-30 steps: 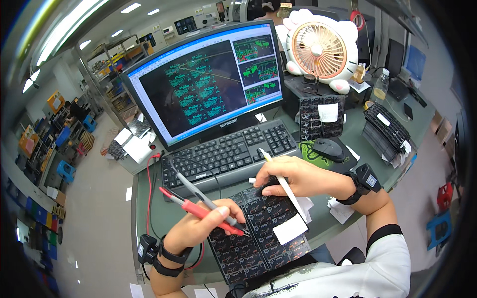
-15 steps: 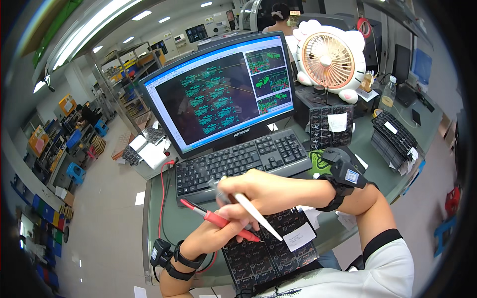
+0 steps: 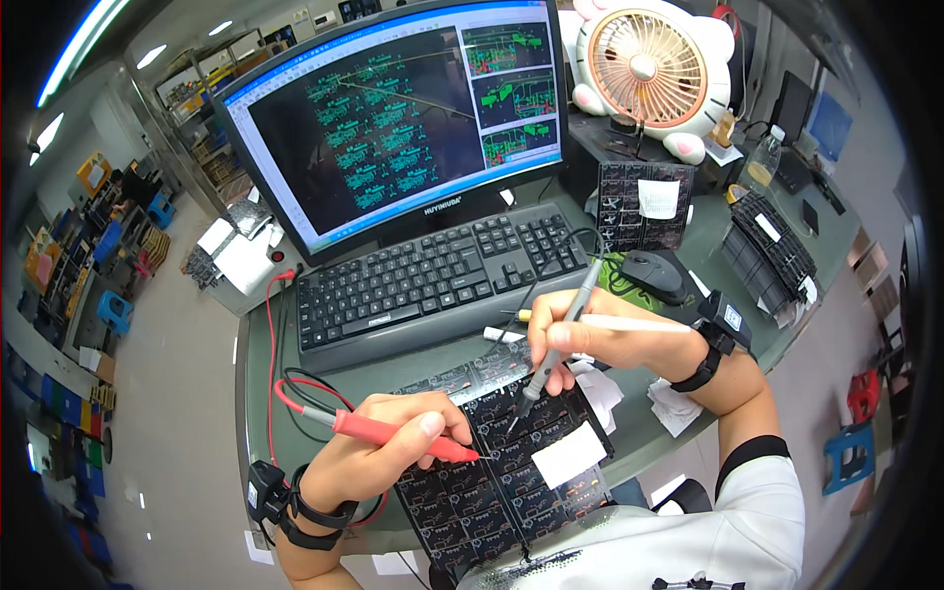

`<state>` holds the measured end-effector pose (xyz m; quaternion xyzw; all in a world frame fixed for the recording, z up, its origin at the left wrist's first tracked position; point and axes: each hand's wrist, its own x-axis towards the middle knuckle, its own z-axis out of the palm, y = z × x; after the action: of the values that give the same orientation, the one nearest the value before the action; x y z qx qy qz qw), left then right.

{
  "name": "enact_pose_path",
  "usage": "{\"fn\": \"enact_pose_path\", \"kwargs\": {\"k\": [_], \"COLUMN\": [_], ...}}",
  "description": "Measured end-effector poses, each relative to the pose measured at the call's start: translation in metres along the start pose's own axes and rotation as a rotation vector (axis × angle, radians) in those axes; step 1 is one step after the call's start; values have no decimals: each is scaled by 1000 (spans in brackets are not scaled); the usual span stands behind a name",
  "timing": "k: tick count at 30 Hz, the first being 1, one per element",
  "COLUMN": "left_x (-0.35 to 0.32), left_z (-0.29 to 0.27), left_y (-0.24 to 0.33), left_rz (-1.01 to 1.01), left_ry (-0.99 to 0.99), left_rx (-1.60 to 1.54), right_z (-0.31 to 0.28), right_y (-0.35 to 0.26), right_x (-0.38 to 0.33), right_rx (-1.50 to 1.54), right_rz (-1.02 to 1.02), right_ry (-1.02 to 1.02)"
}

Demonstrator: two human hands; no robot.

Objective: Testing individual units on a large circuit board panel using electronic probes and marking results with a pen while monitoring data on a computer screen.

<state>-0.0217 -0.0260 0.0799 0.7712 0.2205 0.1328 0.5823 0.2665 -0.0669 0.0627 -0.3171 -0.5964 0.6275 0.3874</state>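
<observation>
My left hand (image 3: 369, 457) grips a red test probe (image 3: 393, 434), its tip down at the middle of a black circuit board panel (image 3: 447, 516). In my right hand (image 3: 615, 346) is a grey test probe (image 3: 553, 366), slanting down with its dark tip at the panel, a little right of the red one. Whether either tip touches cannot be made out. A slim white stick (image 3: 639, 323), perhaps a pen, is also tucked in the right hand, pointing back toward the wrist. On the panel's right half lies a white paper slip (image 3: 570, 455). Both wrists wear black straps with small boxes.
Beyond the panel sit a black keyboard (image 3: 433, 275) and a monitor (image 3: 393, 128) with circuit layouts. A mouse (image 3: 653, 275) rests on a green mat. Farther right are an upright board panel (image 3: 644, 211), a white fan (image 3: 644, 69), stacked panels (image 3: 767, 251) and a bottle (image 3: 762, 162). Probe cables cross the table.
My hands, crossed over each other before, have come apart. The grey probe swung down to the panel, the white stick turned back toward the wrist, and the view tilted lower.
</observation>
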Motion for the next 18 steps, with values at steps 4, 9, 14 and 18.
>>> {"fn": "enact_pose_path", "kwargs": {"k": [4, 9, 14, 18], "left_x": [0, 0, -2, 5], "left_z": [1, 0, 4, 6], "left_y": [-3, 1, 1, 4], "left_rz": [-23, -90, -97, -119], "left_ry": [-2, 20, 114, 166], "left_rx": [13, -35, -155, -207], "right_z": [11, 20, 19, 16], "right_y": [-4, 9, 19, 21], "right_x": [-2, -5, -3, -3], "right_rx": [-121, -94, -133, -127], "right_rz": [47, -6, -59, -39], "right_ry": [-19, 194, 228, 273]}}
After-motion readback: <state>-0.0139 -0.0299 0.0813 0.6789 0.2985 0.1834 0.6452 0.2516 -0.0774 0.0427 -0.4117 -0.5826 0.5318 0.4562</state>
